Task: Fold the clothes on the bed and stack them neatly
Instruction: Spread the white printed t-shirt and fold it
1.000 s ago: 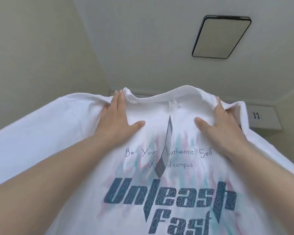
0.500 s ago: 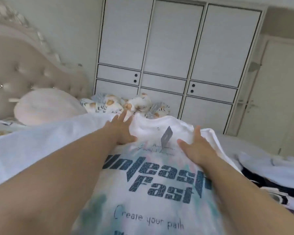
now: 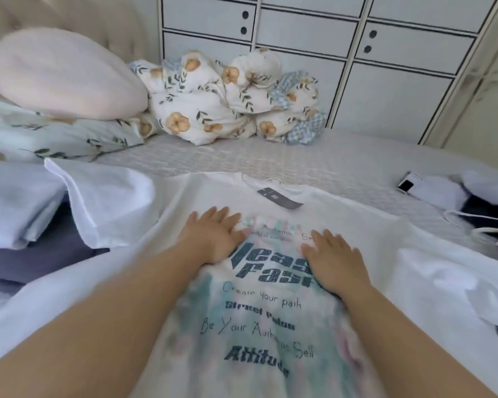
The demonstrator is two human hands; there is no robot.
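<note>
Left hand (image 3: 213,238) and right hand (image 3: 332,258) press flat-fingered on the T-shirt (image 3: 270,326) (hem cut off); bare bed (image 3: 270,156) lies beyond its collar.

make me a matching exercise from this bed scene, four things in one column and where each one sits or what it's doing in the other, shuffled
Things:
1. left hand
2. dark tag
3. pink pillow
4. floral quilt

Places or states:
A. bundled up at the far edge of the bed, in front of the cabinet
B. flat on the printed t-shirt, beside the right hand
C. at the far left, by the headboard
D. lying at the t-shirt's collar

Pairs: 1-B, 2-D, 3-C, 4-A
</note>
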